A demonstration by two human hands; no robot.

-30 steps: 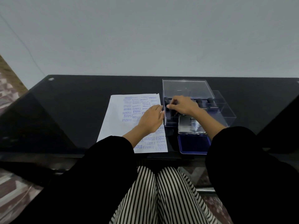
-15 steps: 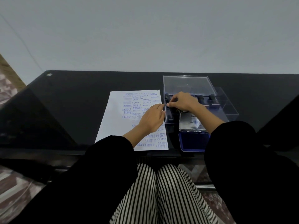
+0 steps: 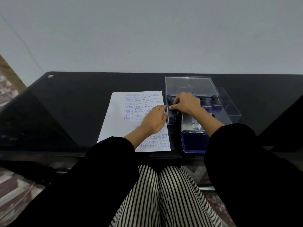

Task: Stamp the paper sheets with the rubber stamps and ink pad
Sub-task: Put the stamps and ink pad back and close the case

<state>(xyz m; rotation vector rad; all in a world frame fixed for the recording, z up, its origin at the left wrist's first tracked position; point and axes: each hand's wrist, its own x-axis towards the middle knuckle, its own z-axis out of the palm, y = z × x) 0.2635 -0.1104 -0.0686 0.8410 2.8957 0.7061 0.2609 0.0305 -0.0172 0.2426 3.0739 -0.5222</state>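
A white paper sheet [image 3: 118, 118] covered with blue stamped words lies on the black glass desk [image 3: 68, 108]. My left hand [image 3: 154, 120] rests flat on the sheet's right side, fingers straight. To its right stands a clear plastic box [image 3: 188, 84] holding several black rubber stamps [image 3: 203, 99]. My right hand [image 3: 185, 104] reaches into the box's left end and pinches the handle of a black stamp [image 3: 174, 110] there. In front of the box an open ink pad [image 3: 193, 143] shows its blue pad, with the silver lid [image 3: 191, 123] folded back.
The box's clear lid [image 3: 229, 102] lies behind it to the right. A grey wall rises behind the desk. The desk's front edge runs just above my striped trousers [image 3: 164, 194]. Patterned floor shows at the left.
The view has tilted slightly, so everything sits a little higher in frame. My right hand stays at the box's left end, fingers closing on a stamp. My left hand has not moved.
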